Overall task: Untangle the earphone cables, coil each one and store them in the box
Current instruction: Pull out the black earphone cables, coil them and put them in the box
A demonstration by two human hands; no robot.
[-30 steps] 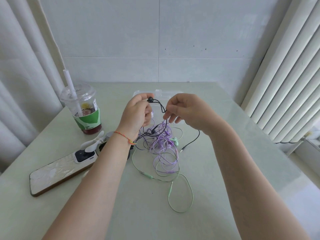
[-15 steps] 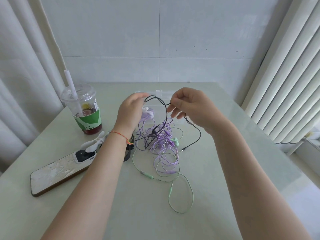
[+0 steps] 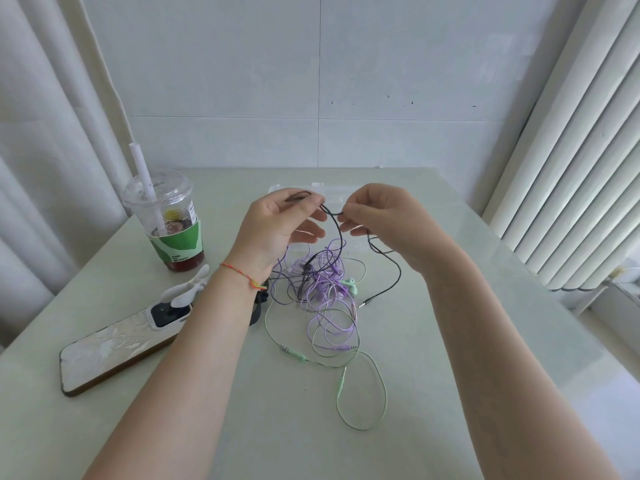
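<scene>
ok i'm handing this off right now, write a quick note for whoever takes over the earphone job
Left hand: pinches a small loop of the black cable near the thumb.
Right hand: pinches the same black cable a little farther along; its plug end lies on the table.
Purple cable and green cable: tangled together on the table below the hands, the black one running down into the pile.
Clear box: behind the hands, mostly hidden.
Done: black coil just begun.
Left: free and coil the black cable, separate and coil purple and green, put all in the box.
</scene>
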